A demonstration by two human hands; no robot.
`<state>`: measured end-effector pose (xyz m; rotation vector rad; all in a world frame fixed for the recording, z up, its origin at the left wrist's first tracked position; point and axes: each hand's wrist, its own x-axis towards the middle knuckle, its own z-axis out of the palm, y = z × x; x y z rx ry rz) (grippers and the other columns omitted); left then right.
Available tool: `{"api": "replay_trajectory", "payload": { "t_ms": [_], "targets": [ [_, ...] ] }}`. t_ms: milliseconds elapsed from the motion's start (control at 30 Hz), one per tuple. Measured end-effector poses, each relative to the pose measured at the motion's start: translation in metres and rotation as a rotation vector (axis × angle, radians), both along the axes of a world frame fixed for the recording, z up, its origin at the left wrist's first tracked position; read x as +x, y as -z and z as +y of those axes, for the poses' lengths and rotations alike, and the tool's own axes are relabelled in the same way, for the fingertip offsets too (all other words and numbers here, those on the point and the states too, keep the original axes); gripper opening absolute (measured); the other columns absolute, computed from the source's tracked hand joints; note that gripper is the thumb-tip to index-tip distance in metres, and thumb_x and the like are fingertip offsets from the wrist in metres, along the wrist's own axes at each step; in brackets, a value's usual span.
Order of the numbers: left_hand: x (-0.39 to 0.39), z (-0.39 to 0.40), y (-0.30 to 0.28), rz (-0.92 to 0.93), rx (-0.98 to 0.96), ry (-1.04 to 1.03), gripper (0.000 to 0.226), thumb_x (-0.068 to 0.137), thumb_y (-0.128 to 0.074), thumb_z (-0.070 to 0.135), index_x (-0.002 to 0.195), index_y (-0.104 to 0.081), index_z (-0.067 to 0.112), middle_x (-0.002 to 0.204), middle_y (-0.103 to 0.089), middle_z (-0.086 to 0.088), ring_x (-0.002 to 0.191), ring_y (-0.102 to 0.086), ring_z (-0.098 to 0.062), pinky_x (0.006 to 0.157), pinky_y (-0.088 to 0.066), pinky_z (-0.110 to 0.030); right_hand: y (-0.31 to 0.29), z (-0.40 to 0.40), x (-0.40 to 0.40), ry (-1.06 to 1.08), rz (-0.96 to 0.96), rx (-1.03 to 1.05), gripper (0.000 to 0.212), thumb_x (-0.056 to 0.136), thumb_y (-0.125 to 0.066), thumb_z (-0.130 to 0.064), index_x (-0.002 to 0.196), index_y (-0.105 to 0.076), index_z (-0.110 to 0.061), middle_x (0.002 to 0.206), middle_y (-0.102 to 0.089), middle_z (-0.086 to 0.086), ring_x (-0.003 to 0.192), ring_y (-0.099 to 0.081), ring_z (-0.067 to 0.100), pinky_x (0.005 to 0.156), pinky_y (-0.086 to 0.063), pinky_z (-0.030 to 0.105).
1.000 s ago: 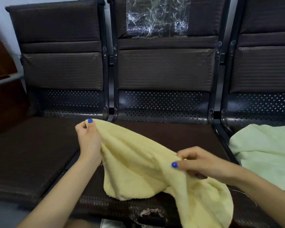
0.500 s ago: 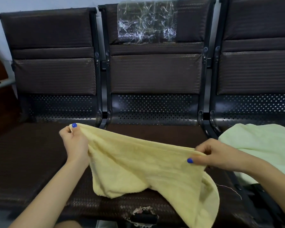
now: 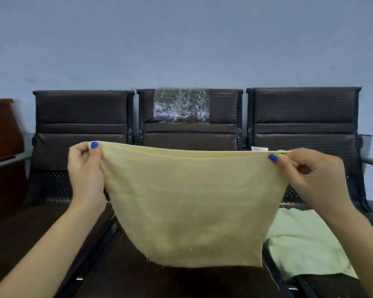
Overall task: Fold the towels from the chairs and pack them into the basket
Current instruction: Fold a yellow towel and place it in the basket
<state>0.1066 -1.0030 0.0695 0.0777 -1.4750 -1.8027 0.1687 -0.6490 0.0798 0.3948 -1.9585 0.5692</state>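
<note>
The left hand (image 3: 85, 168) and right hand (image 3: 310, 175) each pinch a top corner of the yellow towel (image 3: 190, 207), its long axis running left-right between them.

Crinkled clear plastic (image 3: 181, 108) on the middle backrest; wooden furniture (image 3: 2, 134) — far left

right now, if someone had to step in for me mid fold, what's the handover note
Left hand: pinches the top left corner of the yellow towel.
Right hand: pinches the top right corner.
The yellow towel hangs stretched between both hands above the middle chair, two layers showing along its top edge.
A green towel lies unfolded on the right chair.
Done: yellow towel picked up and apparently folded once.
Left: finish folding it, fold the green one, pack both. The basket is not in view.
</note>
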Motion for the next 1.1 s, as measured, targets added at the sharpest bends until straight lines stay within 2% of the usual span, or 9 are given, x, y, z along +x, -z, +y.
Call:
{"api": "replay_trajectory", "payload": {
  "t_ms": [133,233,333,433,567,667,767,867,1100],
  "targets": [
    [0.031,-0.012,-0.050,0.111,-0.020,0.045,0.016,0.097,-0.053,0.023,0.084,-0.054,0.032,0.084,-0.057,0.013,0.078,-0.053,-0.001,0.077,-0.044,-0.023,-0.047,0.000,0.036,-0.049,0.108,-0.073,0.045,0.087,-0.061,-0.039,0.060,-0.061,-0.004,0.055,-0.056,0.008,0.053,-0.045,0.017,0.050,-0.037,0.035],
    [0.052,-0.019,-0.070,0.161,-0.007,0.088,0.013,0.097,-0.053,0.023,0.087,-0.057,0.030,0.085,-0.059,0.014,0.080,-0.055,-0.001,0.080,-0.047,-0.025,-0.074,-0.008,0.061,-0.243,0.039,-0.279,0.048,0.083,-0.068,-0.037,0.062,-0.061,0.006,0.049,-0.050,0.004,0.048,-0.041,0.012,0.044,-0.032,0.022],
    [0.058,-0.020,-0.074,0.172,-0.002,0.108,0.014,0.097,-0.053,0.023,0.085,-0.058,0.030,0.086,-0.060,0.012,0.080,-0.056,-0.004,0.077,-0.049,-0.026,-0.084,-0.008,0.069,-0.472,-0.079,-0.504,0.032,0.067,-0.072,-0.052,0.068,-0.074,-0.021,0.053,-0.059,-0.008,0.049,-0.048,0.003,0.043,-0.038,0.017],
    [0.049,-0.019,-0.060,0.095,-0.028,0.126,0.017,0.097,-0.053,0.024,0.082,-0.059,0.030,0.086,-0.061,0.005,0.079,-0.057,-0.009,0.071,-0.048,-0.029,-0.071,0.001,0.057,-0.583,-0.259,-0.597,0.049,0.043,-0.082,-0.064,0.074,-0.076,-0.026,0.065,-0.068,-0.005,0.057,-0.059,0.008,0.048,-0.048,0.019],
    [0.030,-0.008,-0.004,-0.135,-0.227,0.142,0.018,0.099,-0.047,0.020,0.085,-0.056,0.026,0.087,-0.060,0.003,0.077,-0.054,-0.010,0.065,-0.043,-0.027,-0.016,0.017,0.024,-0.381,-0.553,-0.487,0.014,0.074,-0.078,-0.038,0.087,-0.073,-0.034,0.058,-0.062,-0.001,0.054,-0.055,0.008,0.047,-0.043,0.018],
    [0.020,0.000,0.060,-0.336,-0.405,0.164,0.016,0.099,-0.044,0.020,0.086,-0.054,0.023,0.085,-0.058,0.005,0.075,-0.052,-0.009,0.064,-0.040,-0.027,0.044,0.032,-0.004,-0.208,-0.864,-0.312,0.009,0.090,-0.063,-0.016,0.087,-0.072,-0.018,0.059,-0.056,0.010,0.050,-0.050,0.011,0.046,-0.041,0.024],
    [0.007,-0.003,0.112,-0.530,-0.544,0.187,0.016,0.102,-0.038,0.026,0.097,-0.051,0.017,0.085,-0.056,0.008,0.076,-0.050,-0.004,0.064,-0.038,-0.025,0.099,0.033,-0.021,-0.113,-1.035,-0.230,0.027,0.092,-0.060,-0.021,0.073,-0.066,-0.004,0.052,-0.044,-0.001,0.039,-0.039,0.003,0.041,-0.029,0.016],
    [-0.011,-0.008,0.143,-0.636,-0.570,0.249,0.015,0.101,-0.042,0.022,0.089,-0.051,0.018,0.084,-0.057,0.005,0.076,-0.051,-0.009,0.064,-0.037,-0.025,0.126,0.031,-0.040,-0.047,-1.041,-0.202,0.035,0.093,-0.058,-0.023,0.060,-0.056,-0.013,0.047,-0.041,-0.010,0.038,-0.039,0.002,0.041,-0.029,0.015],
    [-0.078,-0.013,0.147,-0.709,-0.678,0.310,0.016,0.096,-0.054,0.018,0.087,-0.057,0.005,0.072,-0.061,-0.008,0.062,-0.049,-0.022,0.056,-0.035,-0.033,0.125,0.037,-0.113,0.109,-1.212,-0.449,0.045,0.090,-0.064,-0.032,0.060,-0.043,-0.006,0.037,-0.038,0.001,0.034,-0.038,0.017,0.032,-0.025,0.018]
  ]
}}
